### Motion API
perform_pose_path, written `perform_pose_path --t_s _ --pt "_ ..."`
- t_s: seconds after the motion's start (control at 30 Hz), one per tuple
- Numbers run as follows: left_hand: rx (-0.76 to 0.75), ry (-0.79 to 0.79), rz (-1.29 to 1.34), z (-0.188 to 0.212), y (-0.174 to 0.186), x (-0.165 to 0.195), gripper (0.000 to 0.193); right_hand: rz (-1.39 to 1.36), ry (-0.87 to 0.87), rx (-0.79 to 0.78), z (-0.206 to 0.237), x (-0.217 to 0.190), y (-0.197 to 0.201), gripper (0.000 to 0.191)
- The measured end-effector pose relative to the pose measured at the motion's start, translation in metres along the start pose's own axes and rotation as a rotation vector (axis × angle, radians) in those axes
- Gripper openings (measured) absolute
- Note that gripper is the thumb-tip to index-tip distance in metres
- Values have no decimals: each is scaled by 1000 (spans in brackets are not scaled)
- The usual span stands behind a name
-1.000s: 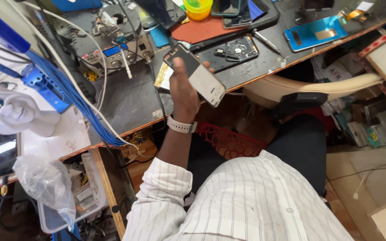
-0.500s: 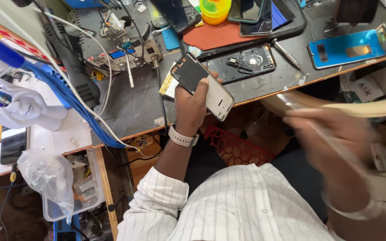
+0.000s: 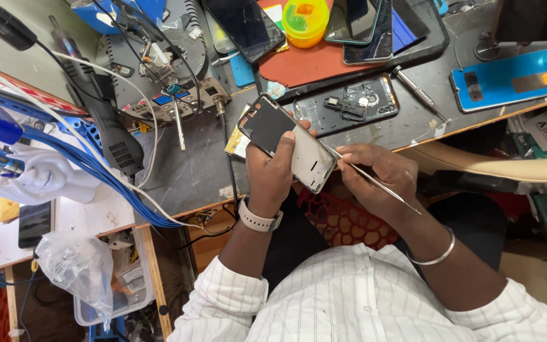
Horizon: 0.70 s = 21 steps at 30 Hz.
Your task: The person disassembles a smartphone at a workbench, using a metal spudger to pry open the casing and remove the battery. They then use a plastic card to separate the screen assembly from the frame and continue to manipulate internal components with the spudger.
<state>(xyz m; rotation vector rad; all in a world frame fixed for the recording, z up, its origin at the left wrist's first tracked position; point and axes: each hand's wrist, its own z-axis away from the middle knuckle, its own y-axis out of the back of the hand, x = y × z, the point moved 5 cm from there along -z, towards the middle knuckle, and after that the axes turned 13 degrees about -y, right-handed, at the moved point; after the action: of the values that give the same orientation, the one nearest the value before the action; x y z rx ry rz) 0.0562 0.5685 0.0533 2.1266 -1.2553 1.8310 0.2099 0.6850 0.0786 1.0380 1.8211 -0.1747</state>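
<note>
Head view, the only one: an opened phone frame (image 3: 288, 143), back cover off, is held up over the bench (image 3: 185, 171) edge by the left hand (image 3: 272, 171). The fingers (image 3: 286, 140) of that hand are wrapped and clamped around the frame's middle, thumb across the inner face. A thin metal pry tool (image 3: 365, 175) is pinched in the right hand (image 3: 381, 177), fingers closed on the shaft like a pen, and the tip is laid against the frame's right edge, just beside the left thumb.

Just beyond the left fingers, a second gutted phone shell (image 3: 348, 103) is seen lying on the bench, with a screwdriver (image 3: 416, 94) right of it and a blue phone back panel (image 3: 514, 77) farther right. Beyond the frame, a red mat (image 3: 311, 66) and a yellow tub (image 3: 305, 20) can be made out, with more phones on a dark tray. Off to the left of the fingers, a hot-air handle (image 3: 106, 126) and a bundle of blue cables (image 3: 77, 171) are spread around.

What could go wrong, probably: the tip could skid off the edge if it's pushed too hard at a shallow angle, and the left thumb would be jabbed or the inner parts scratched. The frame could also be bent if it's levered against a one-handed hold, or dropped off the bench edge, since nothing is under it.
</note>
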Motion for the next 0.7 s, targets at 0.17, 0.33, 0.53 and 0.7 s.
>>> perform_pose_path --t_s 0.17,0.33,0.53,0.7 --pt "16 21 5 -3 1 -3 26 8 16 -9 1 5 0 15" --pt "3 21 -16 -3 2 -2 28 26 8 -21 -2 3 -3 14" --pt "-33 17 -95 -1 -2 1 28 143 142 14 -5 -9 -5 14" --pt "15 -2 -24 -2 -3 5 29 101 64 32 -4 -10 0 15"
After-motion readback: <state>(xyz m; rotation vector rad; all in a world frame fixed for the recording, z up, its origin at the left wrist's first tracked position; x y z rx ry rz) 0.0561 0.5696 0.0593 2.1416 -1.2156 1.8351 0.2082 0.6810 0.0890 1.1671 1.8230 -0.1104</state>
